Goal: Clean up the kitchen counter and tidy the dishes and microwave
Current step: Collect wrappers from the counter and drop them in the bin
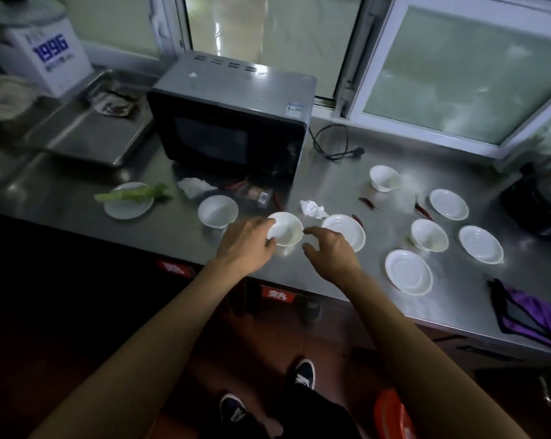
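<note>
The left hand's fingers (269,224) curled over the near-left rim of a small white bowl (286,229), thumb under the rim, so that the left hand (245,243) gripped it. The right hand (329,248) hovered just beside the bowl with its fingers (312,231) spread and loosely bent, holding nothing, above the near edge of a white plate (347,231).

The bowl sat on the steel bench (347,172), in front of the microwave (229,112) and a little right of its middle. Whether the bowl was lifted clear of the bench I could not tell. A second bowl (218,211) stood just in front of the microwave door. Between the door and that bowl lay a crumpled tissue (193,186); another crumpled tissue (312,209) lay just right of the microwave's front corner. Left of the microwave front, a plate with a green vegetable (128,199) rested on the bench.

Well to the right of the microwave stood 2 more bowls (385,178) and 3 more plates (408,271), with red chillies (421,209) scattered among them. A black power cord (334,144) lay right of the microwave, its plug loose on the bench. A purple cloth (527,315) lay far right at the bench's near edge.
</note>
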`<state>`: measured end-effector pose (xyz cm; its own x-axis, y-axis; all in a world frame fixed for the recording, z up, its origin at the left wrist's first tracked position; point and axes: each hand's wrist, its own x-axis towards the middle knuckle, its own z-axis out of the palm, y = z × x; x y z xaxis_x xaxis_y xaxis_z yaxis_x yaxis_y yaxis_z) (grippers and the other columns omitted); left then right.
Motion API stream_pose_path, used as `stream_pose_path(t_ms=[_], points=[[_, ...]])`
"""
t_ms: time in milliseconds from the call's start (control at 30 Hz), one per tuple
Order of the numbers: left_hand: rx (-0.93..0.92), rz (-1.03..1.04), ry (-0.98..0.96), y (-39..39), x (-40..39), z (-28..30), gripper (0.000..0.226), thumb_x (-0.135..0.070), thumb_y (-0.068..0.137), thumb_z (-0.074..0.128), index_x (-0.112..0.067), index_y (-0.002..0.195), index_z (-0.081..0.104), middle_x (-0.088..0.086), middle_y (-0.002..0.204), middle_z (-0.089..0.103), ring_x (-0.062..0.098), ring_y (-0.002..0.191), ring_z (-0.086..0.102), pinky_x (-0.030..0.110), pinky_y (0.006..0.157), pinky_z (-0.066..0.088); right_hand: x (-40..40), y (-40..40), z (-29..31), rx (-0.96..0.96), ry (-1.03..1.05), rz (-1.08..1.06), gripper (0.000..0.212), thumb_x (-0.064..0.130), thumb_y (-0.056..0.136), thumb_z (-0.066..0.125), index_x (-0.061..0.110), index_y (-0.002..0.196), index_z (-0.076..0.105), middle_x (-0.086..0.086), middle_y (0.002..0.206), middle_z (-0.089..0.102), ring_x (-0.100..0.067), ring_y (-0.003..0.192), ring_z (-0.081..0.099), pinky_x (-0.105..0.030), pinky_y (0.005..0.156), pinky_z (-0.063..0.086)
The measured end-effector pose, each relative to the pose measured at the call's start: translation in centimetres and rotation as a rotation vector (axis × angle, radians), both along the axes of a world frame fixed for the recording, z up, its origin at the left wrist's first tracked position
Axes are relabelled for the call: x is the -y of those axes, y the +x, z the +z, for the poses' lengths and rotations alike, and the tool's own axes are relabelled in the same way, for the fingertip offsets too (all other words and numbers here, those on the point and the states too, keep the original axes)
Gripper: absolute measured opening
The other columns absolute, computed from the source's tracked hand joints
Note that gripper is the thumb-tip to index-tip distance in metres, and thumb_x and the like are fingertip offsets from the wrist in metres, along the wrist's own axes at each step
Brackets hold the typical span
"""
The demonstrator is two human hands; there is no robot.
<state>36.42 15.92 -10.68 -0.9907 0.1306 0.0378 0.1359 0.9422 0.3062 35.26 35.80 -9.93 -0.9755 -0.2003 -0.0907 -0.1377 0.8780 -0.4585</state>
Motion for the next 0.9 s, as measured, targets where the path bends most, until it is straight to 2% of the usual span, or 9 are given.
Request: stream_pose_path(t_ms=[100,267,400,533,667,767,900], points=[[0.001,0.029,0.032,-0.3,1.7,-1.1,0.042,-0.036,0.095,0.056,-0.024,0.135,0.055,-0.001,0.128,0.065,0.024,0.11,0.062,0.041,0.084,0.051,1.7,-1.2,-0.9,0.02,0.017,0.027,0.041,0.026,0.093,0.063,0.018,0.132,0.061,-0.008,0.129,0.066,-0.03,0.112,0.064,-0.04,0.093,0.05],[0.064,0.061,0.034,-2.9,3.5,-3.0,0.045,-0.037,0.096,0.054,-0.022,0.138,0.054,0.002,0.132,0.063,0.027,0.115,0.058,0.046,0.09,0.05,2.9,-4.4,-3.1,0.067,-0.002,0.029,0.042,0.027,0.092,0.062,0.021,0.134,0.06,-0.007,0.132,0.065,-0.029,0.113,0.064,-0.04,0.094,0.052],[0.08,0.047,0.045,-6.7,3.9,-4.2,0.046,-0.035,0.095,0.055,-0.02,0.138,0.055,0.003,0.134,0.062,0.027,0.118,0.057,0.048,0.094,0.049,3.1,-7.9,-4.9,0.094,-0.052,0.005,0.041,0.025,0.093,0.061,0.019,0.134,0.06,-0.007,0.135,0.063,-0.029,0.117,0.062,-0.041,0.099,0.049],[0.129,0.028,0.042,-11.3,3.4,-4.6,0.047,-0.034,0.096,0.054,-0.019,0.14,0.054,0.005,0.138,0.059,0.028,0.124,0.054,0.047,0.099,0.046,3.3,-12.0,-5.9,0.109,-0.1,-0.027,0.039,0.024,0.094,0.059,0.019,0.134,0.06,-0.006,0.132,0.064,-0.029,0.115,0.062,-0.04,0.095,0.051],[0.14,0.008,0.039,-15.2,2.9,-5.1,0.045,-0.031,0.096,0.053,-0.016,0.139,0.054,0.006,0.14,0.057,0.03,0.122,0.055,0.046,0.098,0.046,2.5,-15.5,-7.4,0.115,-0.102,-0.052,0.038,0.02,0.093,0.06,0.02,0.131,0.062,-0.005,0.134,0.063,-0.029,0.12,0.059,-0.038,0.095,0.049],[0.18,0.016,0.046,-17.1,2.8,-6.3,0.046,-0.029,0.096,0.054,-0.016,0.14,0.053,0.002,0.143,0.054,0.029,0.125,0.052,0.045,0.101,0.044,1.4,-17.3,-8.9,0.113,-0.065,-0.064,0.039,0.018,0.091,0.061,0.016,0.13,0.063,-0.006,0.135,0.063,-0.03,0.123,0.057,-0.043,0.099,0.049],[0.263,-0.007,-0.009,-18.8,3.1,-8.8,0.05,-0.03,0.095,0.056,-0.022,0.143,0.048,-0.001,0.146,0.049,0.029,0.132,0.044,0.048,0.103,0.039,0.4,-18.6,-11.0,0.121,-0.012,-0.07,0.042,0.017,0.088,0.065,0.015,0.129,0.063,-0.006,0.135,0.062,-0.034,0.119,0.058,-0.047,0.094,0.052]])
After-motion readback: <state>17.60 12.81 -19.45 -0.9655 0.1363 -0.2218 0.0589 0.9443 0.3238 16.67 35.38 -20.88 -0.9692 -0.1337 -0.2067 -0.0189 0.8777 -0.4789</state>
